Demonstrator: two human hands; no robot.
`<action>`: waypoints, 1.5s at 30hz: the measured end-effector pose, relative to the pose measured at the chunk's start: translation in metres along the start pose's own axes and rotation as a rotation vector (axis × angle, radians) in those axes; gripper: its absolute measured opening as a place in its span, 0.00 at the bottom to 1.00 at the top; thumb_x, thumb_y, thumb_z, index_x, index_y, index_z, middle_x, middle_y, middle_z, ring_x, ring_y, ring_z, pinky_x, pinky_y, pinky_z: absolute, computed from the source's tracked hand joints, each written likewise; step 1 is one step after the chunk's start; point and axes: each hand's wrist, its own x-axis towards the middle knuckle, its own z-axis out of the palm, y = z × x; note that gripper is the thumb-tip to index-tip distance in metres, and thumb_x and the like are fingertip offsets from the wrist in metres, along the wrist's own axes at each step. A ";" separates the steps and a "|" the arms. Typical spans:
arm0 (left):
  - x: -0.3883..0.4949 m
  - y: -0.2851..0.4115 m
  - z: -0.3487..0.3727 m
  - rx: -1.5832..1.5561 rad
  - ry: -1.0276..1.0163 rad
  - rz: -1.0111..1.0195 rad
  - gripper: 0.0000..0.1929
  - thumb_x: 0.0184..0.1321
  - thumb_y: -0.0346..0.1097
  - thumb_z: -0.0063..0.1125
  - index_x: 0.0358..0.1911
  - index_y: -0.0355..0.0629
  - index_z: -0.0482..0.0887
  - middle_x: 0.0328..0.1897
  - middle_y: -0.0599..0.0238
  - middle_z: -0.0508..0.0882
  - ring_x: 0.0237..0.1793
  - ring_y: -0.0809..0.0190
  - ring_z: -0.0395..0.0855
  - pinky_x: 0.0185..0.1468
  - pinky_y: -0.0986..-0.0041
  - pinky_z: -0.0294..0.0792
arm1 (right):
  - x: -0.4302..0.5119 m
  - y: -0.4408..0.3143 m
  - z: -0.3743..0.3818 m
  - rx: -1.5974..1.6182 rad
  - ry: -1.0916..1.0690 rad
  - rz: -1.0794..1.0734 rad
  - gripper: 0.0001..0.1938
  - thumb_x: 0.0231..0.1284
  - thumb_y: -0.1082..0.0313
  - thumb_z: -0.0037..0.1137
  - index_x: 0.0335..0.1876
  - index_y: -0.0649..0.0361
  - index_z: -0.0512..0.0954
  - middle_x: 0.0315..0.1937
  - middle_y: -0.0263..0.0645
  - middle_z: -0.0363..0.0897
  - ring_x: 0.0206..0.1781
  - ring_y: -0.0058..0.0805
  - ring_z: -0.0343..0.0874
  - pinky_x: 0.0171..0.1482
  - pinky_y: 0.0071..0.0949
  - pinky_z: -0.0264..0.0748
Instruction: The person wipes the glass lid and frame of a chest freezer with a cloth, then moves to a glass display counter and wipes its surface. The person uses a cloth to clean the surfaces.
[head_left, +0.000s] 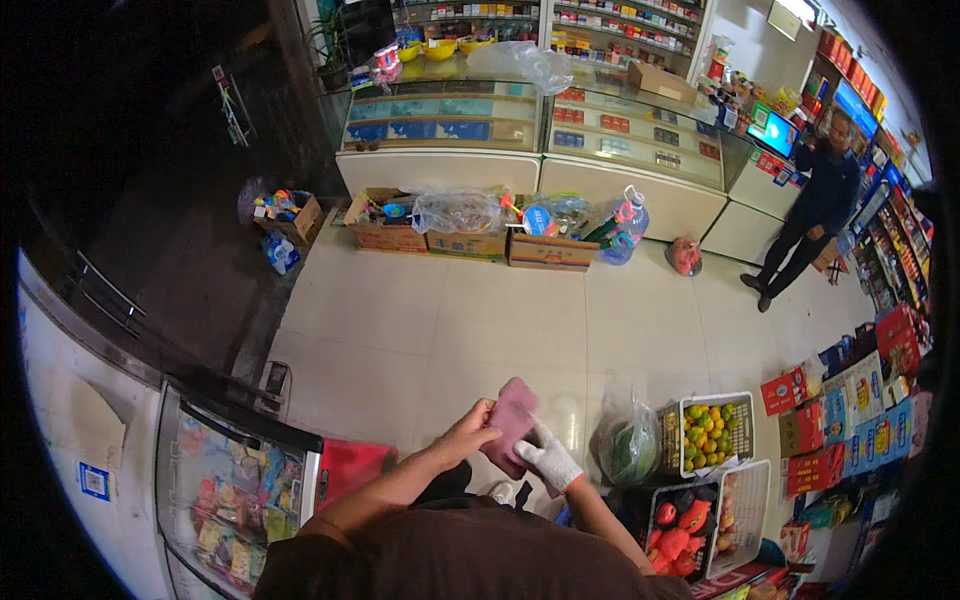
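A folded pinkish-purple cloth (513, 426) is held between my two hands, above the tiled floor in front of my body. My left hand (471, 435) is bare and grips the cloth's left edge, thumb on top. A white knitted glove covers my right hand (549, 457), which holds the cloth's lower right edge. The fingers beneath the cloth are hidden.
A glass display counter (442, 161) spans the far side, with cardboard boxes (551, 251) before it. A person (814, 195) stands at its right end. Fruit crates (752, 420) and a bagged watermelon (631, 450) lie right; a glass-topped freezer (311, 480) stands left.
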 end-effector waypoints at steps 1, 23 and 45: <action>0.015 -0.007 -0.012 0.021 0.043 0.011 0.21 0.64 0.31 0.55 0.59 0.39 0.67 0.54 0.62 0.76 0.54 0.65 0.74 0.59 0.70 0.67 | 0.018 -0.007 -0.001 0.020 -0.022 0.071 0.29 0.64 0.63 0.61 0.67 0.67 0.67 0.55 0.42 0.77 0.54 0.28 0.76 0.55 0.28 0.75; 0.301 0.083 -0.225 0.365 0.014 0.043 0.29 0.62 0.41 0.66 0.63 0.37 0.71 0.58 0.57 0.81 0.57 0.62 0.79 0.62 0.68 0.70 | 0.383 -0.194 -0.023 -0.116 -0.123 0.311 0.14 0.64 0.64 0.61 0.52 0.62 0.80 0.41 0.35 0.83 0.47 0.26 0.81 0.51 0.28 0.78; 0.598 0.153 -0.416 0.016 0.392 -0.144 0.22 0.70 0.38 0.56 0.65 0.41 0.72 0.56 0.60 0.81 0.58 0.61 0.77 0.64 0.65 0.68 | 0.907 -0.314 -0.217 -0.004 0.450 -0.012 0.21 0.66 0.63 0.58 0.62 0.61 0.74 0.48 0.36 0.81 0.50 0.29 0.78 0.54 0.31 0.75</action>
